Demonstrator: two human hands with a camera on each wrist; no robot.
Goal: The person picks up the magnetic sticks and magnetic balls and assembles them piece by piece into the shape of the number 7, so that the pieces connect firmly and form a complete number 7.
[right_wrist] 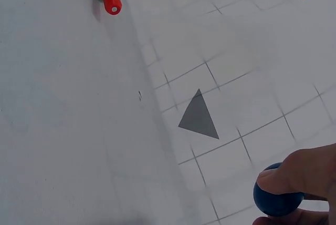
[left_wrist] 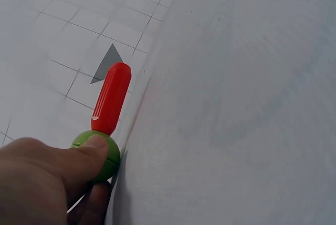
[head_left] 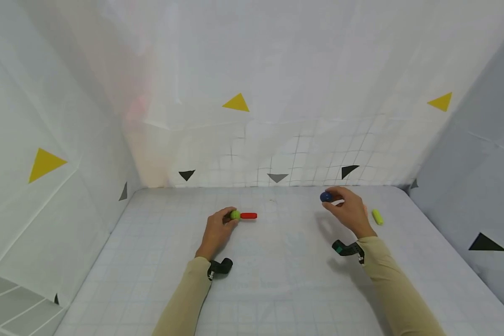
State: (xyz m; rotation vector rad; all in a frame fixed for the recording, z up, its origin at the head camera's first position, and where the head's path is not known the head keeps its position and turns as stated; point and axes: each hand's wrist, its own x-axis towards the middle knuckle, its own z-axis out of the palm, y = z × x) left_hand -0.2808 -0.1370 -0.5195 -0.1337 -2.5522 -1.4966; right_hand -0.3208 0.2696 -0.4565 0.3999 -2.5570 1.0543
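My L hand (head_left: 216, 233) has a pinch on the green ball (head_left: 235, 214), thumb pressed on its near side in the L wrist view. The red stick (head_left: 248, 215) is joined to that ball & points R, approx. level w/ the table (head_left: 277, 266); my fingers are on the ball only, not the stick. Both sit L of centre, toward the far half.

My R hand (head_left: 350, 211) grasps the blue ball (head_left: 325, 197) btwn thumb & fingers, near the far edge, R of centre. It's up off the table, w/ my hand's shadow falling below on the white cover. The two balls are well apart.

Yellow-green stick (head_left: 377, 216) lies on the table just R of my R hand, untouched. A pinkish bit (head_left: 365, 210) shows behind that hand, mostly hidden; can't tell what. Far wall (head_left: 302, 84) has yellow, black & grey triangles, plus some grid lines.
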